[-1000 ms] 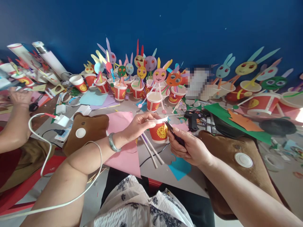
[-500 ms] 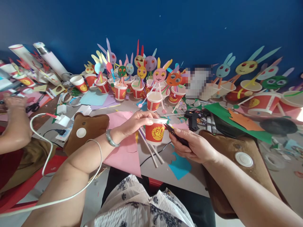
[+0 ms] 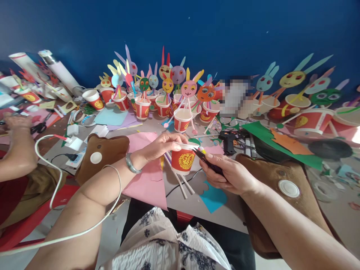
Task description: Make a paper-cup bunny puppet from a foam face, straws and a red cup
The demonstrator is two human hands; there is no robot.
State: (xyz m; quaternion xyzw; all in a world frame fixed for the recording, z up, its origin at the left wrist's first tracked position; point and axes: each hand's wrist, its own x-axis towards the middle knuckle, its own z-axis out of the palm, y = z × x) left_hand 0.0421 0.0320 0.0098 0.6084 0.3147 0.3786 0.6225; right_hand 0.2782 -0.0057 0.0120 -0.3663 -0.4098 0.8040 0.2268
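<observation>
My left hand [image 3: 165,144] grips the rim of a red paper cup [image 3: 182,161] with a yellow printed emblem, holding it upright above the table. In my right hand [image 3: 229,172] is a black cutting tool [image 3: 209,161]; its tips touch or nearly touch the right side of the cup's white rim. Something green and round [image 3: 194,141] shows just behind the cup. White sticks [image 3: 184,185] lie under it, between pink paper [image 3: 146,180] and a blue paper piece [image 3: 214,198].
Red cups bearing paper rabbit faces [image 3: 189,88] line the blue wall. A black glue gun [image 3: 228,140] lies behind my right hand. Brown pouches [image 3: 97,150] flank the work area. At the far left is another person's hand [image 3: 18,122]. A white cable crosses my left arm.
The cup has shifted slightly left and tilted a little, and the tool's tips have moved left with it. More of the green round thing now shows behind the rim.
</observation>
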